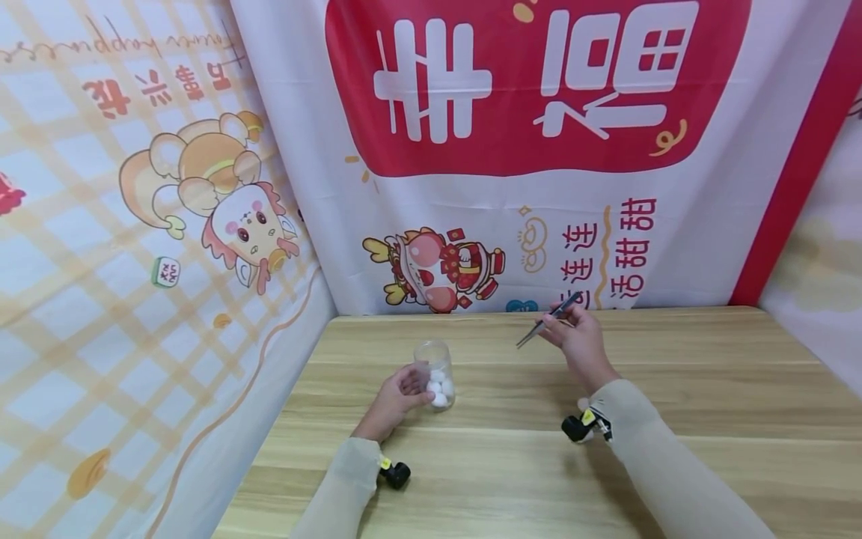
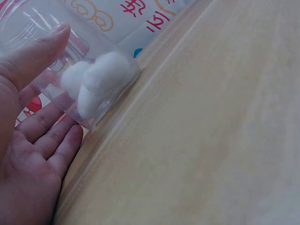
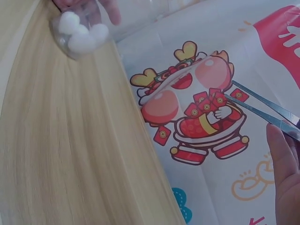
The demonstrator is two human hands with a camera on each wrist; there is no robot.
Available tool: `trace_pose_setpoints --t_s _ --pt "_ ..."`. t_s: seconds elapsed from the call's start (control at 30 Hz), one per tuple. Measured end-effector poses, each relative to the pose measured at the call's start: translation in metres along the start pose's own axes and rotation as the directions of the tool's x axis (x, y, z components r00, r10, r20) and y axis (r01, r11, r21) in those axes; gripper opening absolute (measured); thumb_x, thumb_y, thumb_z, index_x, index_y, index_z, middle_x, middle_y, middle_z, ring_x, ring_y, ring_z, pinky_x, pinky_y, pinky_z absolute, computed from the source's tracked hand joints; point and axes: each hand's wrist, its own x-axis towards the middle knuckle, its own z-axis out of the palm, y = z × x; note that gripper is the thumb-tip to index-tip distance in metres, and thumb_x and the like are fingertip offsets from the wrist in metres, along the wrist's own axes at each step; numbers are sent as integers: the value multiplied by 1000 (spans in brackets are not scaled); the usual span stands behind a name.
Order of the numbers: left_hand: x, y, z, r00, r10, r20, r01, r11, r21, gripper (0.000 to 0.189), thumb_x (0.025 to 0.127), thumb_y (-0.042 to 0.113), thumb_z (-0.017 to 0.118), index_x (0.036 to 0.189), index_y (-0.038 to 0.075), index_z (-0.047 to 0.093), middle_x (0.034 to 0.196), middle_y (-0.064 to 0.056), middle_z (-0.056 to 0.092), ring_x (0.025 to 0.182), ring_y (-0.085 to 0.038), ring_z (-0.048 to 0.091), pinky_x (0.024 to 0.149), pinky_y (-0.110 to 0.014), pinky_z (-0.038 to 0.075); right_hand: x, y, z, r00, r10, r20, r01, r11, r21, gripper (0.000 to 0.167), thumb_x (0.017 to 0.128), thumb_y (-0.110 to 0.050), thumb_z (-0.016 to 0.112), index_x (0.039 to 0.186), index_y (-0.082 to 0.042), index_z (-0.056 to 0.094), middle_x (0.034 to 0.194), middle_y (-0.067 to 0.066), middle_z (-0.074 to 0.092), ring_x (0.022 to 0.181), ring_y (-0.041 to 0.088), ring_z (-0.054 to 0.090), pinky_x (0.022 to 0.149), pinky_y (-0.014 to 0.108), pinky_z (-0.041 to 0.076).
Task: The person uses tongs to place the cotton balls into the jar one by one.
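Observation:
A clear plastic jar [image 1: 436, 355] stands on the wooden table with several white cotton balls [image 1: 441, 387] in its lower part. My left hand [image 1: 402, 397] holds the jar from its left side. In the left wrist view the thumb [image 2: 40, 56] lies across the near wall, and the fingers [image 2: 49, 133] reach behind and below. Raised over the table to the right of the jar, my right hand [image 1: 581, 340] pinches metal tweezers [image 1: 548, 320]. Their tips point down and left, apart from each other, with nothing between them in the right wrist view.
Behind the right wrist's camera [image 1: 578, 428], a pale rounded thing [image 1: 583, 404] is mostly hidden. A printed cloth [image 1: 498, 202] hangs along the table's far edge, and a checked one [image 1: 202, 314] borders the left side.

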Motion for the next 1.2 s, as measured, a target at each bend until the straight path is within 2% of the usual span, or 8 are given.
trace_pose_setpoints --t_s 0.17,0.47,0.67,0.9,1.1,1.2 --pt "1 -1 0 1000 -1 -5 1 1000 -1 68 84 17 79 143 9 46 138 -14 52 128 -29 48 106 -40 40 -1 -3 -10 1000 -4 1 4 1000 -6 28 95 -6 62 121 -2 51 114 15 57 104 22 63 88 35 53" --pt "-1 -1 0 1000 -12 -22 13 1000 21 65 80 23 82 137 15 53 135 -9 55 126 -26 50 105 -39 41 -6 -6 -23 1000 -20 -12 19 998 -57 28 96 -8 61 120 1 50 113 14 56 104 22 63 87 34 54" --pt "-2 1 1 1000 -9 -20 9 1000 23 67 82 20 80 140 9 49 137 -14 53 127 -30 48 106 -41 40 -9 -9 -33 1000 1 -30 -3 995 -97 27 95 -13 63 116 -1 52 115 13 57 105 19 62 87 31 53" --pt "-4 2 1 999 -34 -10 34 999 3 68 85 13 77 144 6 44 141 -17 48 130 -33 45 108 -43 38 -11 -7 -45 999 9 -47 -11 998 -62 27 94 -12 65 116 -4 52 113 13 56 103 17 63 88 32 53" --pt "-13 25 4 999 -35 8 35 999 16 63 86 9 75 141 3 46 140 -19 50 129 -34 45 107 -43 38 -12 -6 -53 998 -17 -53 15 1000 -24 25 95 -6 63 116 -2 52 109 12 56 98 16 65 88 33 53" --pt "-9 17 2 999 -32 9 32 999 12 65 85 10 76 141 5 46 140 -18 49 130 -33 45 108 -42 38 -12 -6 -55 997 -6 -72 5 1000 -24 26 95 -5 62 118 -1 51 110 11 55 98 16 65 88 33 53"
